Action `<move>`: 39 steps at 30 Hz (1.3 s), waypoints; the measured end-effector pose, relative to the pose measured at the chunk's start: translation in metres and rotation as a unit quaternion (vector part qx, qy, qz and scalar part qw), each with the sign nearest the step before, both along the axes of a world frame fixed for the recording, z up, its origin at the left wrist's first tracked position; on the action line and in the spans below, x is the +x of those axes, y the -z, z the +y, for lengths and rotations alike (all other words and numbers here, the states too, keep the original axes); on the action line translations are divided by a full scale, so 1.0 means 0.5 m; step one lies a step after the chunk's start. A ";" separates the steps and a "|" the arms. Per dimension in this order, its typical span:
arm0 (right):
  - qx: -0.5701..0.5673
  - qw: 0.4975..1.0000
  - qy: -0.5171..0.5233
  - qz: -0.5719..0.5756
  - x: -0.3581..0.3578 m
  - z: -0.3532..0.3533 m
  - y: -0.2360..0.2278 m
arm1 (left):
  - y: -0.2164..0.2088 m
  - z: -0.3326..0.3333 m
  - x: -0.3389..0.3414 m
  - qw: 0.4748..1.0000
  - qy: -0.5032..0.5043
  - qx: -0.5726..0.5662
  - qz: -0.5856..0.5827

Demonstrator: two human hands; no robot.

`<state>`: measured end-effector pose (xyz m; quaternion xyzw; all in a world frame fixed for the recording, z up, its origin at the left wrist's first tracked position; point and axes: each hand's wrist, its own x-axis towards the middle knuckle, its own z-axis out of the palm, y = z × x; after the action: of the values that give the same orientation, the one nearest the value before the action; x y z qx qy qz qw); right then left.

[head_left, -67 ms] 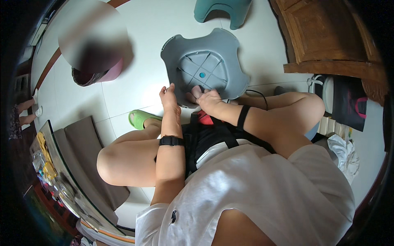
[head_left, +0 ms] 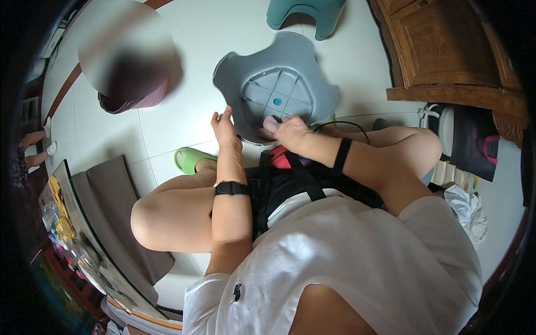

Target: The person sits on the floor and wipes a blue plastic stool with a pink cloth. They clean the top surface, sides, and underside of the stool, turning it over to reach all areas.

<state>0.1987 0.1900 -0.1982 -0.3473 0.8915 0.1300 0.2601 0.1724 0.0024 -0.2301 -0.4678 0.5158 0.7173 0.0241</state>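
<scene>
A grey plastic stool is tipped toward me, its hollow ribbed underside and curved leg edges showing. At its near left edge, my left hand grips the side, with the thumb and fingertips at the rim. My right hand is closed on a pinkish cloth at the near inner wall of the stool. Part of the cloth is hidden by the fingers and the wall. In the middle of the underside is a small blue round spot.
Another stool, green, stands beyond on the tiled floor. To the far left is a pink bin with a dark liner. A wooden cabinet stands at right, a glass-edged table at left. A thin black cable arches by my right leg.
The grey stool has turned and tilted slightly, its left edge shifting left. My left hand has moved a little left and away from me with it. My right hand has slid slightly right.
</scene>
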 end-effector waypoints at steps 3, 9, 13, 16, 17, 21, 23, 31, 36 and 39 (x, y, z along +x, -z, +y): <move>-0.070 0.994 -0.085 0.021 -0.027 0.064 -0.026 | -0.011 -0.039 -0.005 0.999 -0.013 -0.033 0.004; -0.046 0.995 -0.078 -0.051 -0.033 0.180 0.072 | 0.031 -0.043 0.002 0.998 0.007 -0.021 0.059; 0.015 0.994 -0.019 -0.107 -0.024 0.169 0.100 | -0.003 -0.007 0.001 0.985 0.115 -0.109 0.070; -0.003 0.988 0.051 -0.148 -0.031 0.150 0.067 | -0.096 0.037 -0.002 0.961 0.165 -0.177 0.131; -0.023 0.985 0.066 -0.156 -0.030 0.149 0.067 | -0.129 0.055 0.000 0.945 0.190 -0.223 0.146; -0.048 0.989 0.063 -0.123 -0.024 0.159 0.097 | -0.167 0.088 0.005 0.914 0.221 -0.277 0.200; -0.055 0.984 0.082 -0.145 -0.040 0.166 0.121 | -0.164 0.093 0.007 0.894 0.248 -0.292 0.230; 0.138 0.967 0.202 -0.069 -0.168 0.259 0.055 | -0.181 0.101 -0.004 0.877 0.345 -0.213 0.259; -0.170 0.869 0.458 -0.075 -0.012 0.156 0.236 | -0.161 0.104 -0.013 0.883 0.351 -0.161 0.268; -0.137 0.913 0.118 -0.366 0.000 0.099 0.184 | -0.155 0.094 -0.001 0.888 0.346 -0.168 0.252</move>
<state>0.1986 0.2395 -0.2904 -0.2952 0.7772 -0.1616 0.5317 0.1717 0.0496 -0.1525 -0.0598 0.7463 0.6601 0.0610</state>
